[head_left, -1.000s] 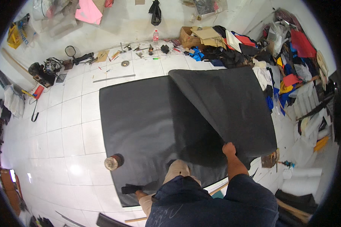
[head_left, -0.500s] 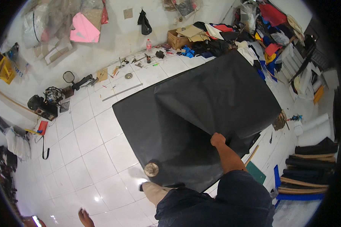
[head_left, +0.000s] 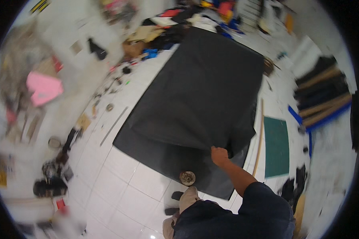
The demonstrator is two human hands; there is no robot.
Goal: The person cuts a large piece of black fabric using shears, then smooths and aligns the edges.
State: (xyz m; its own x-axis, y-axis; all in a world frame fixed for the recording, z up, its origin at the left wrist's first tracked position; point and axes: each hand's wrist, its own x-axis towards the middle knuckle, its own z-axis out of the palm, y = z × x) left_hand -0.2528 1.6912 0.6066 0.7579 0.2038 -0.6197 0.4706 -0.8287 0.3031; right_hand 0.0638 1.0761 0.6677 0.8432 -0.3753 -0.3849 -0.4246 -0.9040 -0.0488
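Observation:
My right hand (head_left: 219, 155) is closed on the edge of a large black sheet (head_left: 195, 79), apparently leather-like material. The grip lifts that edge, and a fold runs leftward from my fingers. Under the raised part, more black material (head_left: 211, 179) lies flat on the tiles. A round, worn, brownish disc-shaped object (head_left: 187, 178) rests on this lower layer, close to my legs. My left hand is out of the picture.
Right of the sheet lie a long wooden strip (head_left: 259, 135) and a green mat (head_left: 277, 147). Rolls of material (head_left: 323, 93) are stacked farther right. A metal ruler (head_left: 114, 126) and small tools lie on the left. Fabric scraps (head_left: 171, 36) pile up at the back.
The view has turned, so the sheet now stretches more directly away from me. My right hand keeps its hold on the sheet's edge. My left hand has left the view.

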